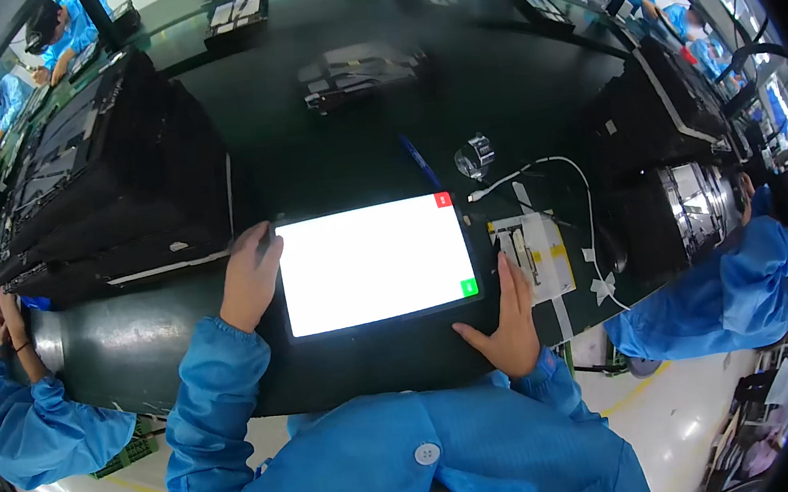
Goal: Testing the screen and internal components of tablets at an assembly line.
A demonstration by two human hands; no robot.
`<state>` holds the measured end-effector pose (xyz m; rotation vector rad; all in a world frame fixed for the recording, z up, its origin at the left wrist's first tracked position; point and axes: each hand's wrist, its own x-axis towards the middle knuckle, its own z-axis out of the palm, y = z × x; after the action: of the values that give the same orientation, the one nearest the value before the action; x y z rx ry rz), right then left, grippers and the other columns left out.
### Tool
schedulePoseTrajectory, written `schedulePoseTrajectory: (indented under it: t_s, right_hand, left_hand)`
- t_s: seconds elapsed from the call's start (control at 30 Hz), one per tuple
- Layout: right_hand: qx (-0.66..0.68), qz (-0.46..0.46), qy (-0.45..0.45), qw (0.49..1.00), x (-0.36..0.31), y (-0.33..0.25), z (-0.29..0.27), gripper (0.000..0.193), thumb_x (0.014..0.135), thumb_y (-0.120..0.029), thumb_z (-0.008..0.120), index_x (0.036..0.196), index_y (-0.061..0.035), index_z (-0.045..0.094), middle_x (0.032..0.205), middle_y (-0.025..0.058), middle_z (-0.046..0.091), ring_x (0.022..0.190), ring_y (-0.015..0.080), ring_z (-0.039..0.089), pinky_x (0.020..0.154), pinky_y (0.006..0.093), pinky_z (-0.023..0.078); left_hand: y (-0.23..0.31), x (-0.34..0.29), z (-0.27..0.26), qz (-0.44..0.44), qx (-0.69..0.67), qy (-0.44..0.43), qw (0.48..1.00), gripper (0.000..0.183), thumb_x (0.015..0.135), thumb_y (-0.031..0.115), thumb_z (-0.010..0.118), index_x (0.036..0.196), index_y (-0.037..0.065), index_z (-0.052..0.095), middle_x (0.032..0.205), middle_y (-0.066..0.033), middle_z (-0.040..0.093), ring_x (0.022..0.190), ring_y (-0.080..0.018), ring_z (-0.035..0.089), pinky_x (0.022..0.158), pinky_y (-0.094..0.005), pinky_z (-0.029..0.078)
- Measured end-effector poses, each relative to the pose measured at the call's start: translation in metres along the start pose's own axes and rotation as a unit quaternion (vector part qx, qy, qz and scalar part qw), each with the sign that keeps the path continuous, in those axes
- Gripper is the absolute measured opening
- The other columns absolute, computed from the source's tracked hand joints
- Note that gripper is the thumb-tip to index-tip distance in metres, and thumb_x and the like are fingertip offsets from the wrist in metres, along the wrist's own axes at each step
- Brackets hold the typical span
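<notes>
A tablet (377, 265) with a lit white screen lies on the dark green table in front of me. A small red square shows at its upper right corner and a green one at its lower right. My left hand (252, 280) grips the tablet's left edge, fingers bent around the upper corner. Beside the right edge is my right hand (510, 325), its fingers stretched forward and the thumb spread apart. It holds nothing, and I cannot tell whether its fingertips touch the tablet. Under and beyond those fingers lies a pale card (549, 262) with yellow marks and a dark strip.
Black trays (134, 178) are stacked at the left; another black stack (647, 207) stands at the right. Behind the tablet lie a blue pen (418, 161), a clear tape roll (474, 156) and a white cable (580, 176). Co-workers in blue sit on both sides.
</notes>
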<state>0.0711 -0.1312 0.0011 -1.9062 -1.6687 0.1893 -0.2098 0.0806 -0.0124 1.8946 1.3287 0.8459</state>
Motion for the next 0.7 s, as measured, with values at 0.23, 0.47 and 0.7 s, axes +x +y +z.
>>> schedulePoseTrajectory:
  t_s: [0.23,0.47,0.7]
  right_hand:
    - [-0.013,-0.049,0.054,0.997,0.001,-0.001,0.003,0.087,0.063,-0.025,0.079,0.131,-0.0038,0.03,0.135,0.0212,0.031,0.123,0.0414,0.031,0.099,0.0508,0.029]
    - [-0.007,-0.044,0.095,0.994,0.008,0.008,0.011,0.093,0.059,-0.017,0.081,0.132,-0.0084,0.026,0.135,0.0202,0.03,0.123,0.0418,0.031,0.099,0.0519,0.029]
    - [-0.022,-0.034,0.066,0.997,0.008,0.002,0.007,0.083,0.056,-0.011,0.081,0.125,-0.0095,0.034,0.134,0.0183,0.031,0.126,0.0412,0.027,0.102,0.055,0.024]
  left_hand:
    - [0.017,0.003,0.002,-0.055,0.013,-0.001,0.998,0.032,0.091,0.024,0.049,0.11,0.0,0.056,0.111,-0.0174,0.056,0.098,-0.0276,0.056,0.086,-0.0308,0.044]
    - [0.018,-0.001,-0.003,0.011,-0.064,0.038,0.997,0.031,0.092,0.025,0.048,0.108,0.0,0.056,0.109,-0.0138,0.058,0.093,-0.0228,0.056,0.081,-0.0279,0.043]
    - [0.042,-0.008,0.0,-0.196,-0.31,-0.025,0.93,0.04,0.092,0.035,0.041,0.114,0.004,0.053,0.109,-0.0118,0.058,0.099,-0.0217,0.054,0.088,-0.0305,0.04]
